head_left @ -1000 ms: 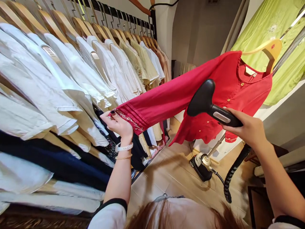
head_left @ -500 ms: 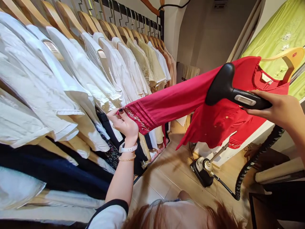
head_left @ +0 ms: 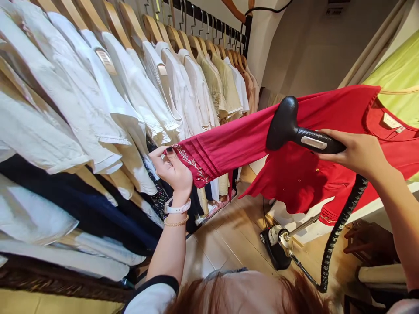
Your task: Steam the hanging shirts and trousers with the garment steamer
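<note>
A red blouse with buttons and a neck label hangs at the right from a hanger. Its long sleeve is stretched out to the left, with my left hand pinching the embroidered cuff. My right hand grips the handle of a black garment steamer head. The steamer head lies over the middle of the sleeve, covering part of it. From the handle a black ribbed hose runs down to the steamer base on the floor.
A rack of white and beige shirts on wooden hangers fills the left side, with dark garments below. A lime-green garment hangs behind the blouse. Rolled fabric lies at the lower right above the tiled floor.
The steamer head has slid leftward along the sleeve, toward the cuff, with my right hand. My left hand still holds the cuff. The view has turned a little to the left.
</note>
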### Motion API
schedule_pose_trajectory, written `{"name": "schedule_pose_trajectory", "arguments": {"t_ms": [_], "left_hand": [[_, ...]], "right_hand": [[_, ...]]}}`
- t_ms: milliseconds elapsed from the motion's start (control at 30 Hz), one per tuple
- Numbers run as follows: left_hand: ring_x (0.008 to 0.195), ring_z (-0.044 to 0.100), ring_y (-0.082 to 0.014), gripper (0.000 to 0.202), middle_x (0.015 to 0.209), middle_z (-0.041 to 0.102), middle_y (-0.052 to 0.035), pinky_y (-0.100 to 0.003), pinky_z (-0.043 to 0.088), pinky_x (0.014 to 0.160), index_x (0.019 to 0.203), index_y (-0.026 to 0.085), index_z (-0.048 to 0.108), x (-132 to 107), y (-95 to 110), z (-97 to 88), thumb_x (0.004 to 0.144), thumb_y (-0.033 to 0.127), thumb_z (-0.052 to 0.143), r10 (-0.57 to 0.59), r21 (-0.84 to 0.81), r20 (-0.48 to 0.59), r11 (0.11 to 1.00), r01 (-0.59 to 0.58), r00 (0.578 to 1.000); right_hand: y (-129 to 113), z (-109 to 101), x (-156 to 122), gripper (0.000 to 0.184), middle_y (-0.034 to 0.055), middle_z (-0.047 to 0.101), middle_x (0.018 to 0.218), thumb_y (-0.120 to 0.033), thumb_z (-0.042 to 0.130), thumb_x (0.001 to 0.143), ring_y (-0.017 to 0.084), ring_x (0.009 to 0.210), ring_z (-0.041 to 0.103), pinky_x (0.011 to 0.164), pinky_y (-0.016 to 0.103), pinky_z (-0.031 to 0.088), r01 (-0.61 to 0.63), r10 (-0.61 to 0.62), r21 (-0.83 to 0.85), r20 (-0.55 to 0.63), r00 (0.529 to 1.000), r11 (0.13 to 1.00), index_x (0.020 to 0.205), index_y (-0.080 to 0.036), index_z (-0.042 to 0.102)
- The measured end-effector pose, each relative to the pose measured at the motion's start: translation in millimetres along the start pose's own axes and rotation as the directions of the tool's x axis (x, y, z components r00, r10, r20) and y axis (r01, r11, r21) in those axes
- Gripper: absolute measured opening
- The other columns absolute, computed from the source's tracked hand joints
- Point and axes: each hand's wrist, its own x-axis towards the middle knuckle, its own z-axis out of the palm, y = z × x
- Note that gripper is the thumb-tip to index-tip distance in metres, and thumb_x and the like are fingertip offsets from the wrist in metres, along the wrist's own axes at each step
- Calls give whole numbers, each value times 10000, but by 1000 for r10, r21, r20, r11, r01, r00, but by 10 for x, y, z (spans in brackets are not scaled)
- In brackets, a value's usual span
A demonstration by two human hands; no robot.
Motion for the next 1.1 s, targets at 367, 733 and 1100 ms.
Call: {"name": "schedule_pose_trajectory", "arguments": {"t_ms": [367, 733, 1100], "left_hand": [[663, 464, -107, 464, 837, 555, -14, -245, 432, 659, 945, 178, 539, 8, 148, -79, 974, 635, 463, -73, 108, 31, 992, 69, 997], [647, 464, -88, 527, 869, 556, -20, -225, 393, 600, 979, 162, 549, -32, 159, -132, 970, 677, 439, -56, 109, 83, 993, 47, 995], [578, 400, -81, 533, 784, 491, 8, -234, 332, 559, 993, 173, 530, -108, 179, -111, 972, 692, 413, -97, 102, 93, 991, 87, 991]], "right_hand": [[-245, 237, 163, 541, 47, 782, 1107, -565, 576, 888, 308, 913, 748, 617, 321, 446, 150, -149, 74, -8, 989, 986, 1351, -298, 657], [-606, 430, 331, 591, 50, 762, 1174, -521, 639, 880, 270, 855, 725, 549, 279, 336, 323, -327, 83, 40, 944, 943, 1436, -327, 585], [-990, 492, 462, 590, 66, 769, 1129, -533, 628, 895, 218, 766, 692, 535, 275, 214, 460, -462, 55, 24, 886, 886, 1428, -284, 592]]}}
